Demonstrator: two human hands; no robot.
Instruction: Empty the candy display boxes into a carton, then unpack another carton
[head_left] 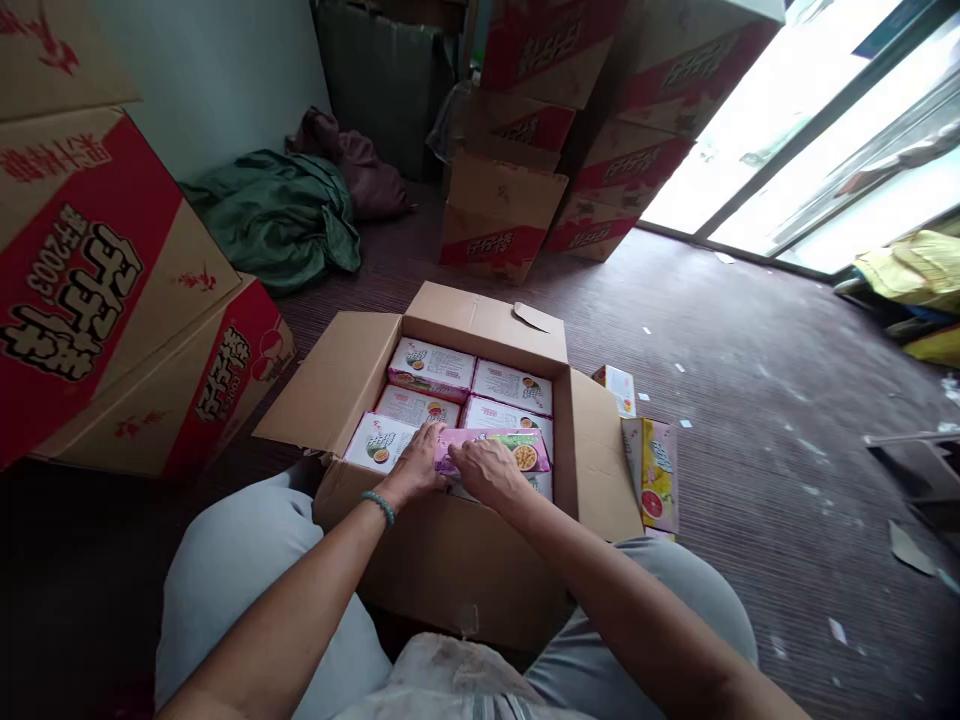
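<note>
An open cardboard carton (pixel 352 385) sits on the floor between my knees, filled with several small printed boxes (pixel 431 368) lying flat. Both hands are inside it at the near edge. My left hand (pixel 417 465), with a green bead bracelet on the wrist, grips the left end of a pink box (pixel 517 450) with fruit pictures. My right hand (pixel 486 470) closes over the same pink box from the near side. The pink box lies across the top of the packed boxes.
Two more small boxes, one white (pixel 619 388) and one green-yellow (pixel 654 470), stand on the floor right of the carton. Big red-and-brown cartons (pixel 97 290) stack at left and at the back (pixel 525 200). Green cloth (pixel 281 215) lies by the wall. Glass doors at right.
</note>
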